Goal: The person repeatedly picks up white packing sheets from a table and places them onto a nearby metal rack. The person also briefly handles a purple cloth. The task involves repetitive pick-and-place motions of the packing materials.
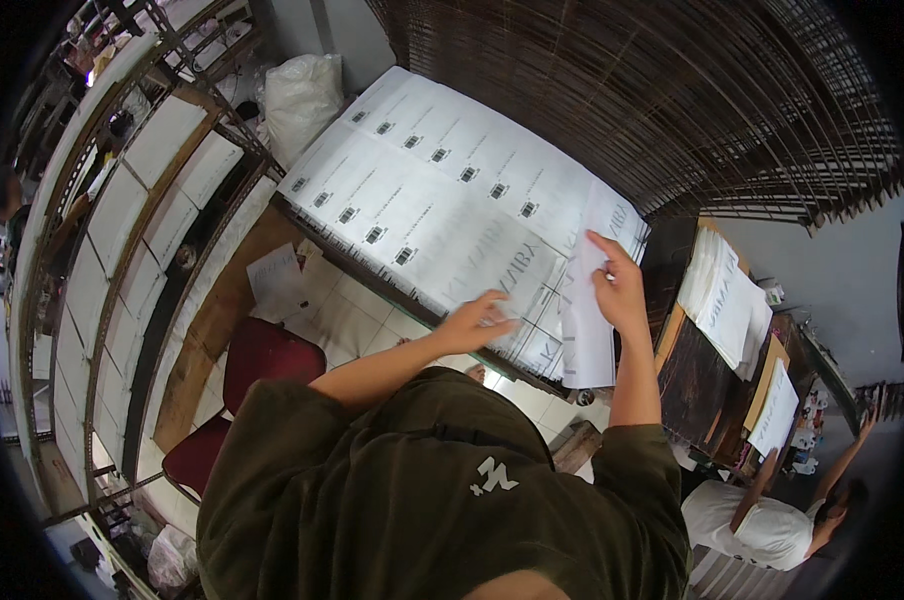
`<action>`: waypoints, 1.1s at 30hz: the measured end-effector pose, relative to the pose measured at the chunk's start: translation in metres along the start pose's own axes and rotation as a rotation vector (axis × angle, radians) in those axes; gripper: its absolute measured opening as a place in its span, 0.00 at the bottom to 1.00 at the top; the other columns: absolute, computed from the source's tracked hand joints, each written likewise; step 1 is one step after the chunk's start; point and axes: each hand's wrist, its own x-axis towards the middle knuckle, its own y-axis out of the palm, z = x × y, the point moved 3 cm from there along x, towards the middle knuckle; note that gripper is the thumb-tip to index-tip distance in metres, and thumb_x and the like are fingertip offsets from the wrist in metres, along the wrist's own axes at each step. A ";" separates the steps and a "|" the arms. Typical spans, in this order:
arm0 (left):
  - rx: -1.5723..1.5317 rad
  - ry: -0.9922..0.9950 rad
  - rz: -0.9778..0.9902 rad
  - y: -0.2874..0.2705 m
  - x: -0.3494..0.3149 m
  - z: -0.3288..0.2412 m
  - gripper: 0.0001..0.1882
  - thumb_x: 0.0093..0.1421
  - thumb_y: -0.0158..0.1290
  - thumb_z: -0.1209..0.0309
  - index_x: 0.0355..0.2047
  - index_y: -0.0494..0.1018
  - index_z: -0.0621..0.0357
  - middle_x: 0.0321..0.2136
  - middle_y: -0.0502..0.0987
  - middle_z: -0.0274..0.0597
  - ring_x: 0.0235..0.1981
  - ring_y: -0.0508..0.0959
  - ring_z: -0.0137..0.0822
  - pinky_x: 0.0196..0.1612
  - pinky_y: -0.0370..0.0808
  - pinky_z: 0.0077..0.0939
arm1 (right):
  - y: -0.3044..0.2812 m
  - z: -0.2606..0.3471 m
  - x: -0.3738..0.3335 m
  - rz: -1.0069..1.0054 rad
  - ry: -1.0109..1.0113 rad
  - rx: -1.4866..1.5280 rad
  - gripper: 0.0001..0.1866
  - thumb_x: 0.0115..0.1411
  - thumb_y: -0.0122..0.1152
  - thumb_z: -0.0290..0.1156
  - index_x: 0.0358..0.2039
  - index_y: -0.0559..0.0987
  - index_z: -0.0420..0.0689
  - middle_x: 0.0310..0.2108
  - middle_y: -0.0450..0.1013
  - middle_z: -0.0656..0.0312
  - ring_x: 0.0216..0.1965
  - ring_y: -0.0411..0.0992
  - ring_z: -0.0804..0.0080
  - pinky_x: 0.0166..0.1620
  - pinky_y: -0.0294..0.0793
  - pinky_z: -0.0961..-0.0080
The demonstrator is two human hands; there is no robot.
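Observation:
A printed white sheet (585,335) stands lifted and curved at the right end of the rack top, its lower edge hanging near the rack's front. My right hand (620,285) grips this sheet along its right side, index finger stretched upward. My left hand (472,322) hovers over the front edge, slightly blurred, with its fingers apart and nothing seen in them. Beneath and left of it lies a sheet with large grey lettering (497,255). More white sheets with small black printed marks (402,150) cover the rest of the surface in rows.
Tall dark wire racks (652,90) rise behind. A red chair (267,365) stands at left, beside a long table with pale panels (152,230). To the right, a stack of printed sheets (722,300) rests on a dark wooden table; a co-worker in a white shirt (752,525) is beyond.

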 end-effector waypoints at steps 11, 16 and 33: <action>0.903 -0.988 0.087 -0.154 -0.275 0.230 0.32 0.46 0.56 0.47 0.46 0.66 0.52 0.40 0.73 0.46 0.44 0.73 0.42 0.41 0.71 0.37 | 0.023 0.064 0.026 0.085 0.053 0.304 0.37 0.41 0.40 0.07 0.55 0.66 0.46 0.52 0.65 0.58 0.36 0.69 0.81 0.36 0.69 0.88; 0.520 -1.057 0.024 -0.139 -0.324 0.354 0.32 0.43 0.59 0.48 0.44 0.68 0.53 0.34 0.75 0.48 0.38 0.76 0.43 0.38 0.72 0.35 | -0.014 -0.042 -0.007 -0.202 0.310 0.452 0.35 0.42 0.39 0.09 0.56 0.63 0.39 0.53 0.64 0.58 0.35 0.70 0.82 0.35 0.68 0.89; 0.516 -1.040 -0.235 -0.111 -0.284 0.178 0.29 0.50 0.53 0.48 0.44 0.69 0.58 0.36 0.76 0.48 0.40 0.75 0.45 0.43 0.70 0.36 | 0.106 -0.330 -0.119 -0.317 0.543 0.441 0.39 0.44 0.42 0.09 0.59 0.58 0.46 0.49 0.65 0.55 0.27 0.69 0.78 0.25 0.67 0.84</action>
